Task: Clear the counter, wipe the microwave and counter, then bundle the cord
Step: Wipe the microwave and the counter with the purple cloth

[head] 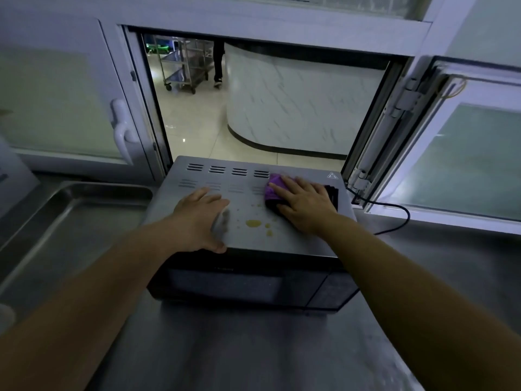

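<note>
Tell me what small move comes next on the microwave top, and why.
Probably slide the purple cloth under the right hand toward the yellow spill, which lies unwiped between both hands, while the left hand steadies the microwave.

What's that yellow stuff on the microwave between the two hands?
Yellow spill drops on the microwave top, between the left hand and the right hand pressing the cloth. Head view.
</note>
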`<action>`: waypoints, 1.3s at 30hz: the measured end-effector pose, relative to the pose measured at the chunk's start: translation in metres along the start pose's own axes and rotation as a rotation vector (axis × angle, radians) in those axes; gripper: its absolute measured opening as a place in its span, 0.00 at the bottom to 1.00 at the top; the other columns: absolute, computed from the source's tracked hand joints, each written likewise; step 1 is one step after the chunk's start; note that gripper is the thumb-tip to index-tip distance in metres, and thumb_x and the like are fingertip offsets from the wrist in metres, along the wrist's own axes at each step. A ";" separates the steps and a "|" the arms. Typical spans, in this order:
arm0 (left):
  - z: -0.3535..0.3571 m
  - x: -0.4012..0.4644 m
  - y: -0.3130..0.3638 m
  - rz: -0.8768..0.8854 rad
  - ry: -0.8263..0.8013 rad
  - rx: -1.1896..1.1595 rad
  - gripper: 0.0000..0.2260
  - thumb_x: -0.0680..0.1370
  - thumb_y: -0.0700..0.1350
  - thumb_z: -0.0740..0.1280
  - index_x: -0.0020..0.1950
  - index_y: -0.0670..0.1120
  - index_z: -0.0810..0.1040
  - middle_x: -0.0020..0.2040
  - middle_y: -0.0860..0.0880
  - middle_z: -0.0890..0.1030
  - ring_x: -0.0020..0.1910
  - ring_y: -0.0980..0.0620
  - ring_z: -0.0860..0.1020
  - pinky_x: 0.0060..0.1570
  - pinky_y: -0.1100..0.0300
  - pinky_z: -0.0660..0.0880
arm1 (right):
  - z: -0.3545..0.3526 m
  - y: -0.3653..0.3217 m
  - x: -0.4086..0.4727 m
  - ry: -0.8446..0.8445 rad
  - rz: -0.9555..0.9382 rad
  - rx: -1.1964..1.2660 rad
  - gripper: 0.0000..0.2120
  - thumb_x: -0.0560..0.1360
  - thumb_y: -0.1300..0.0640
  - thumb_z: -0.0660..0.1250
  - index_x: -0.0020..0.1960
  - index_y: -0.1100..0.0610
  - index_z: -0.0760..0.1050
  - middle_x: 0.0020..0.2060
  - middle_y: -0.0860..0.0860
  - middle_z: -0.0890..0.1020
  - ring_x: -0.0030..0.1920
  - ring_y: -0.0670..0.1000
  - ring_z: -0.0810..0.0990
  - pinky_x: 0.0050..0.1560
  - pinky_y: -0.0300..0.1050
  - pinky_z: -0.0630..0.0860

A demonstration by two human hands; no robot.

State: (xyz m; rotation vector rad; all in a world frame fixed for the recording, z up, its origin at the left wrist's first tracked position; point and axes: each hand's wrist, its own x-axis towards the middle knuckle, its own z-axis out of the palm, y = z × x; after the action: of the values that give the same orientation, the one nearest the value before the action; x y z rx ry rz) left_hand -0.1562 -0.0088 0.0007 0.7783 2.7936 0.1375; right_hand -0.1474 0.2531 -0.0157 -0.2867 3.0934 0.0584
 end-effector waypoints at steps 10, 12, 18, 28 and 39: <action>0.008 -0.033 -0.019 0.165 0.242 0.135 0.42 0.70 0.69 0.60 0.76 0.49 0.51 0.77 0.49 0.51 0.75 0.49 0.41 0.71 0.46 0.38 | -0.003 -0.057 -0.064 -0.011 0.078 0.023 0.27 0.79 0.38 0.47 0.74 0.37 0.41 0.77 0.46 0.45 0.76 0.53 0.45 0.73 0.57 0.46; 0.005 -0.036 -0.029 0.171 0.227 0.118 0.42 0.70 0.69 0.60 0.76 0.49 0.50 0.77 0.49 0.50 0.75 0.50 0.41 0.71 0.47 0.38 | -0.005 -0.069 -0.073 -0.024 0.107 0.031 0.27 0.79 0.39 0.48 0.74 0.37 0.40 0.77 0.46 0.45 0.76 0.53 0.44 0.73 0.57 0.45; -0.009 -0.036 -0.068 0.167 0.126 0.089 0.45 0.67 0.70 0.62 0.76 0.50 0.48 0.77 0.50 0.48 0.75 0.50 0.42 0.71 0.47 0.42 | -0.003 -0.107 -0.093 -0.013 0.179 0.054 0.27 0.79 0.40 0.50 0.74 0.37 0.41 0.77 0.44 0.45 0.76 0.51 0.43 0.73 0.56 0.44; -0.020 -0.020 -0.094 0.172 -0.041 0.104 0.53 0.61 0.70 0.68 0.76 0.50 0.45 0.77 0.49 0.47 0.75 0.50 0.43 0.71 0.47 0.42 | -0.009 -0.101 -0.059 -0.028 0.249 0.012 0.27 0.79 0.40 0.49 0.75 0.39 0.41 0.77 0.46 0.48 0.76 0.54 0.47 0.72 0.56 0.46; -0.019 0.001 -0.093 0.205 -0.115 0.039 0.54 0.56 0.67 0.72 0.75 0.49 0.53 0.73 0.50 0.58 0.70 0.49 0.59 0.68 0.54 0.57 | -0.004 -0.041 0.041 0.006 0.211 -0.037 0.27 0.79 0.39 0.48 0.75 0.40 0.45 0.77 0.45 0.50 0.75 0.54 0.50 0.71 0.56 0.50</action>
State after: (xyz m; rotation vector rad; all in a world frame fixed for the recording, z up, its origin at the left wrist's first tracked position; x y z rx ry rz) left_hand -0.2082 -0.0881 0.0049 1.0463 2.6113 0.0709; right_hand -0.1802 0.2049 -0.0149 0.0400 3.1182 0.1207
